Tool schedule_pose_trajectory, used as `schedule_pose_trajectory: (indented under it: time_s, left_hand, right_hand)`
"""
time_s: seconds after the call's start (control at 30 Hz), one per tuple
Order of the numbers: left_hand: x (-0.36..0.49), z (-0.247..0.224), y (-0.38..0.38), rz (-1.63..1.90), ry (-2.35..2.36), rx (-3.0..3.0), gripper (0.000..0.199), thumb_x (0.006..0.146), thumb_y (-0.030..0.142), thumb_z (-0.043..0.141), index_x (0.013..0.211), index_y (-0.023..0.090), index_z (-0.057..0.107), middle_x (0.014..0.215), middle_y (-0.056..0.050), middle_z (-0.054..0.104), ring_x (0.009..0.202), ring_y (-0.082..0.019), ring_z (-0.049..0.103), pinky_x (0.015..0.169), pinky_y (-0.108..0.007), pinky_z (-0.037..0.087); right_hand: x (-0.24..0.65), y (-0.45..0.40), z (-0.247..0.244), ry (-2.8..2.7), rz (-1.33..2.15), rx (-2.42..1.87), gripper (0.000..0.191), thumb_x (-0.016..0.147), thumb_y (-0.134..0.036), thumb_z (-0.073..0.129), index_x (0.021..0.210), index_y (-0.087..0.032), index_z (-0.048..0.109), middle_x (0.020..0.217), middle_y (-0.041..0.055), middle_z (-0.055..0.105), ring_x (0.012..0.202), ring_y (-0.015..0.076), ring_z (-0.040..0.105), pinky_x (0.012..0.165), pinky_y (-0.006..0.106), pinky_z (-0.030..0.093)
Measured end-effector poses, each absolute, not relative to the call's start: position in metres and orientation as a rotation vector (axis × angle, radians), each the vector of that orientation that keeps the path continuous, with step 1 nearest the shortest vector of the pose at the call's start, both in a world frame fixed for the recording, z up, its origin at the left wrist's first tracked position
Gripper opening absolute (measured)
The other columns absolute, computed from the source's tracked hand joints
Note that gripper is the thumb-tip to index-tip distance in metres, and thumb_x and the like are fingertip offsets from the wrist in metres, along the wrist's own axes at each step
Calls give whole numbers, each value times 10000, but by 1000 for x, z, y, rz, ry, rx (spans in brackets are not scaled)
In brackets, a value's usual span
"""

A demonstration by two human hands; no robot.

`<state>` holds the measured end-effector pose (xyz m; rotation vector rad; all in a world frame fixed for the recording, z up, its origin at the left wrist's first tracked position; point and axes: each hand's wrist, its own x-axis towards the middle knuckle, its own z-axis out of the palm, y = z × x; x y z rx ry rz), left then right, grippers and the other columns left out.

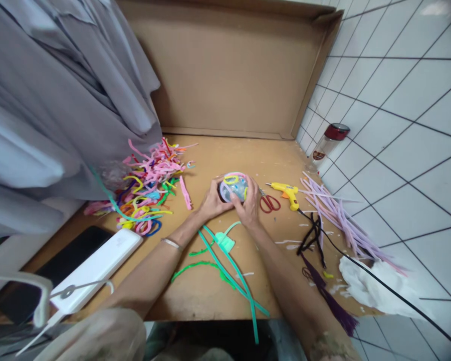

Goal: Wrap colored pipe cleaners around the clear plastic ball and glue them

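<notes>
A small rounded object (237,186), bluish and clear with yellow, pink and lilac strips on it, is held between both hands above the middle of the table. My left hand (213,201) wraps its left side, a bracelet on that wrist. Around its right side curl the fingers of my right hand (250,201), the thumb lying across the front. Just below the hands lie long teal strips (231,258), a light green piece (224,241) and fuzzy green strips (199,264). Red-handled scissors (269,202) rest right beside my right hand.
Colourful fuzzy strips (154,175) are heaped at the left, near a white power bank (97,268). On the right are a yellow glue gun (285,193), lilac stems (338,220), black strips (313,238), a purple tassel (332,301), white fluff (376,283) and a jar (326,145). Cardboard (233,70) stands behind.
</notes>
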<state>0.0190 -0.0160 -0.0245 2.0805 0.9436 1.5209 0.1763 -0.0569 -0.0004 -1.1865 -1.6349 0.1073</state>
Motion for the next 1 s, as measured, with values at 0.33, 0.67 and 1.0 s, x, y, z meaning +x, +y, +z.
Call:
schedule_pose_trajectory:
  time_s: [0.33, 0.67, 1.0]
  left_hand:
    - [19, -24, -18, 1549, 919, 2118, 862, 654, 531, 869, 1333, 247, 419, 1411, -171, 557, 1302, -339, 601, 1051, -554, 535]
    - [20, -22, -19, 1509, 918, 2080, 914, 649, 570, 864, 1352, 221, 397, 1420, -193, 538, 1324, -328, 583, 1076, -535, 522]
    - [21, -23, -18, 1509, 948, 2036, 896, 617, 541, 887, 1320, 252, 413, 1426, -179, 537, 1306, -336, 593, 1070, -565, 515]
  right_hand:
    - [181, -60, -3, -1652, 79, -1197, 701, 943, -499, 467, 1538, -166, 303, 1464, 211, 478, 1397, 326, 457, 1150, 540, 398]
    - [183, -61, -4, -1652, 84, -1143, 691, 948, -489, 469, 1530, -153, 307, 1465, 217, 468, 1400, 317, 447, 1163, 533, 388]
    - [182, -61, -1, -1655, 104, -1136, 691, 943, -489, 486, 1532, -169, 314, 1464, 211, 472, 1391, 321, 457, 1163, 540, 390]
